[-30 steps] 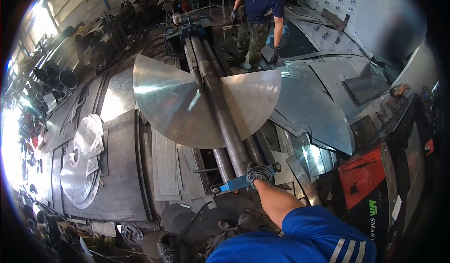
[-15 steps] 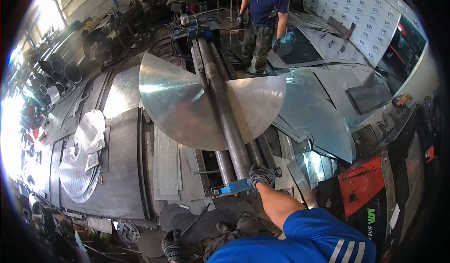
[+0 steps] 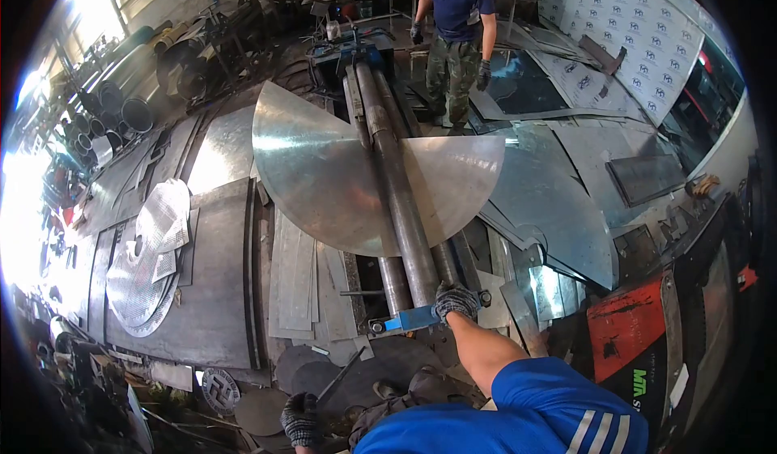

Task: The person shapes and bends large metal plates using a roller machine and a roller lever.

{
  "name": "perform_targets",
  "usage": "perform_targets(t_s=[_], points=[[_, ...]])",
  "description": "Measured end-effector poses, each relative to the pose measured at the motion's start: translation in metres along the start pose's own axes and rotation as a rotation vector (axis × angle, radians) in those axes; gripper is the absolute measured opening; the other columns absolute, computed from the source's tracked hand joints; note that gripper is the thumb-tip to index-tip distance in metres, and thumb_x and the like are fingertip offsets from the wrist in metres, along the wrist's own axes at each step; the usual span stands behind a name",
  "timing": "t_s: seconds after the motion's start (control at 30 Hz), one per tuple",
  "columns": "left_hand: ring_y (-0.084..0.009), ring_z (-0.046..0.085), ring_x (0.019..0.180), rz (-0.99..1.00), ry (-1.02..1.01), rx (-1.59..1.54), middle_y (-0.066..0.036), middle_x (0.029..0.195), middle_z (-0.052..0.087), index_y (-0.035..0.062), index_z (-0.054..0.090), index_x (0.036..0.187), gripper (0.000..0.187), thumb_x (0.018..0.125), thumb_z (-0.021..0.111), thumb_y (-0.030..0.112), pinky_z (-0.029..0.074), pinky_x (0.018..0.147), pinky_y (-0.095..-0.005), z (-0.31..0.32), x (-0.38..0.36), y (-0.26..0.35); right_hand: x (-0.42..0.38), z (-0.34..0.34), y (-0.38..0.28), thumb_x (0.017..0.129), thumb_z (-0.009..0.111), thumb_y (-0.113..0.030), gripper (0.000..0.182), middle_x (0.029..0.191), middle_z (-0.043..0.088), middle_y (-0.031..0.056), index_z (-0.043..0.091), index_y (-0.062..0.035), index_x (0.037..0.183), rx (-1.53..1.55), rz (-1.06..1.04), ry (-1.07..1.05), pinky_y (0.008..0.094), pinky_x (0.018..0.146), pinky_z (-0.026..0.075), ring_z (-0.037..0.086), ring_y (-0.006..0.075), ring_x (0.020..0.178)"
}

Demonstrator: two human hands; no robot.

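My right hand (image 3: 456,303), in a grey knit glove, is closed over the near end of a plate rolling machine, at its blue end bracket (image 3: 414,319). A large sheet-metal piece (image 3: 320,187), a round blank with a wedge cut out, lies between the long steel rollers (image 3: 398,203) and spreads out on both sides. My left hand (image 3: 300,420), also gloved, hangs low at the bottom with curled fingers; I cannot tell whether it holds anything. A thin dark metal strip (image 3: 341,375) appears just beside it.
Beyond the rollers stands a co-worker (image 3: 459,41) in gloves. Perforated metal discs (image 3: 150,280) rest on dark plates at left. Sheet metal (image 3: 558,203) covers the floor at right, near a red and black panel (image 3: 627,333). Pipes (image 3: 136,114) are piled at far left.
The view has shifted slightly, so the machine and sheet sit a little further right. Both my hands keep nearly the same places, and the sheet stays between the rollers.
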State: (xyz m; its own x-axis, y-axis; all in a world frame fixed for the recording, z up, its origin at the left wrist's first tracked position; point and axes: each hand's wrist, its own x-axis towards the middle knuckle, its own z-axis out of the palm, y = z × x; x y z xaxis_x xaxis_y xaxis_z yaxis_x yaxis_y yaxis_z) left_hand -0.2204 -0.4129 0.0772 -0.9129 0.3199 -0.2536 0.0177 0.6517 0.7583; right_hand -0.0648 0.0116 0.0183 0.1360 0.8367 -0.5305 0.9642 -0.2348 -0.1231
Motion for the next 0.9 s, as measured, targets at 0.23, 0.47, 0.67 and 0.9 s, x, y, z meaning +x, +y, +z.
perform_targets(t_s=[0.23, 0.47, 0.67, 0.9], points=[[-0.0243, 0.069, 0.084, -0.004, -0.078, 0.068, -0.015, 0.092, 0.072, -0.0024, 0.067, 0.103, 0.031, 0.089, 0.068, 0.025, 0.053, 0.079, -0.0353, 0.012, -0.016, -0.003, 0.013, 0.011, 0.0, 0.094, 0.035, -0.058, 0.06, 0.125, 0.064, 0.0174, 0.068, -0.0148, 0.117, -0.053, 0.051, -0.041, 0.0496, 0.098, 0.047, 0.059, 0.036, 0.119], [-0.0226, 0.068, 0.09, -0.069, -0.112, 0.066, -0.014, 0.098, 0.072, -0.0019, 0.067, 0.106, 0.027, 0.092, 0.066, 0.021, 0.051, 0.084, -0.033, 0.012, -0.02, 0.015, 0.024, 0.024, 0.004, 0.094, 0.032, -0.06, 0.06, 0.124, 0.064, 0.0183, 0.068, -0.0172, 0.117, -0.077, 0.004, -0.019, 0.0489, 0.099, 0.047, 0.06, 0.0373, 0.117], [-0.0217, 0.067, 0.093, -0.103, -0.147, 0.026, -0.013, 0.102, 0.072, -0.0011, 0.066, 0.109, 0.024, 0.093, 0.064, 0.016, 0.05, 0.087, -0.0321, 0.01, -0.017, 0.025, -0.005, -0.008, -0.005, 0.094, 0.039, -0.058, 0.056, 0.12, 0.066, 0.0184, 0.068, -0.0153, 0.115, -0.009, 0.044, 0.006, 0.0486, 0.094, 0.05, 0.063, 0.0364, 0.114], [-0.0216, 0.067, 0.092, -0.102, -0.143, -0.073, -0.013, 0.101, 0.072, -0.0018, 0.068, 0.108, 0.025, 0.091, 0.068, 0.017, 0.051, 0.087, -0.033, 0.015, -0.011, 0.02, -0.007, -0.01, -0.004, 0.093, 0.044, -0.056, 0.054, 0.12, 0.066, 0.0181, 0.068, -0.0146, 0.116, -0.01, 0.058, -0.007, 0.0464, 0.095, 0.05, 0.063, 0.0361, 0.112]])
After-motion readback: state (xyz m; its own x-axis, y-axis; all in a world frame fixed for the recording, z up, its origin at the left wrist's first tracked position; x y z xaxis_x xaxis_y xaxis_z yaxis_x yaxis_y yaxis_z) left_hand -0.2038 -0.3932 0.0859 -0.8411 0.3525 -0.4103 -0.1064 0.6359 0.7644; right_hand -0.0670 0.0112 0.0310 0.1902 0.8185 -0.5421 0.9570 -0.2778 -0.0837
